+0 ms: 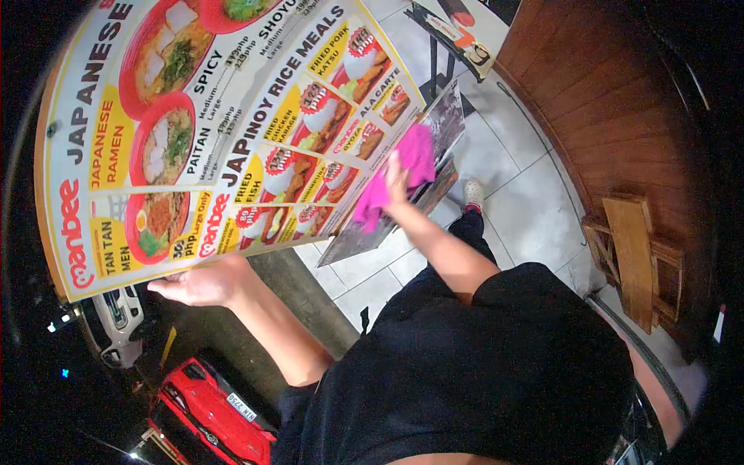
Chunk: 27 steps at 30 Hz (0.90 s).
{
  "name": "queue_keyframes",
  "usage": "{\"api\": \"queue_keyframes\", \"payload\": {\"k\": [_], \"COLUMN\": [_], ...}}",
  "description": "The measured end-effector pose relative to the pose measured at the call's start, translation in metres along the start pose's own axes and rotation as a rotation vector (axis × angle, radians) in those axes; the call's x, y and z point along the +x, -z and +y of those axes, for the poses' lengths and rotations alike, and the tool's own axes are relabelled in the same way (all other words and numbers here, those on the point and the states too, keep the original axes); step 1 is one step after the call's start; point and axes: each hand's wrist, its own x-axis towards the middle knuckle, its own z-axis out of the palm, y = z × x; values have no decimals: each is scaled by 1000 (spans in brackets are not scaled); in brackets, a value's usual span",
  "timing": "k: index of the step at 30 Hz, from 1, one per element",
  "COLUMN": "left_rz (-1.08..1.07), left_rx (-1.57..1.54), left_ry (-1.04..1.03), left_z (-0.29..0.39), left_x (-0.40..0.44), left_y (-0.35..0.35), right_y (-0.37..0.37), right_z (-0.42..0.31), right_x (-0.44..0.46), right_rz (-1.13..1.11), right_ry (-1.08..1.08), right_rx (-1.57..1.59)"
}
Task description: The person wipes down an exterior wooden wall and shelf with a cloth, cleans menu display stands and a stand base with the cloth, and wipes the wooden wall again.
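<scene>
A large printed menu board with photos of ramen and rice meals fills the upper left, tilted. My left hand is at its lower edge, thumb in sight and the other fingers partly hidden at the board; it seems to grip that edge. A bright pink cloth lies bunched against the board's right-hand side. Over it is my right hand, holding the cloth to the printed surface, with part of the cloth hanging below.
Other printed boards stand behind and beside the menu. Brown wood panelling curves along the right, with a wooden frame below it. Light floor tiles lie around my shoe. A red car and a white vehicle are parked lower left.
</scene>
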Motion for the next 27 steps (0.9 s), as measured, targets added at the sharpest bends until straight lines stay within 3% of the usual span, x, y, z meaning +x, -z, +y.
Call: {"api": "queue_keyframes", "payload": {"k": [5,8,13,15,16,19,22,23,24,25,27], "left_rz": [24,-37,-15,-15,35,13,16,16,-48,-69,-107], "left_rx": [60,231,55,48,38,111,105,101,85,54,-10], "left_ry": [-37,-159,-102,-90,3,-32,-56,-68,-79,-84,-92], "left_z": [6,3,-2,0,7,10,8,7,6,8,11], "left_x": [-8,-10,-4,-9,-11,-14,-12,-11,-12,-14,-18], "left_y": [-8,-2,8,6,-8,-8,-6,-5,-1,-1,-3], "right_y": [32,49,21,6,36,30,55,60,64,70,79], "right_z": [78,94,20,21,4,15,36,55,57,14,7], "right_x": [140,182,100,45,31,49,113,142,158,170,186], "right_rz": [186,251,439,353,139,211,152,224,155,375,272], "right_ry": [-194,-323,-254,-87,123,51,27,248,159,71,-28], "right_rx": [-229,-133,205,472,-70,322,-363,-417,-580,-208,8]}}
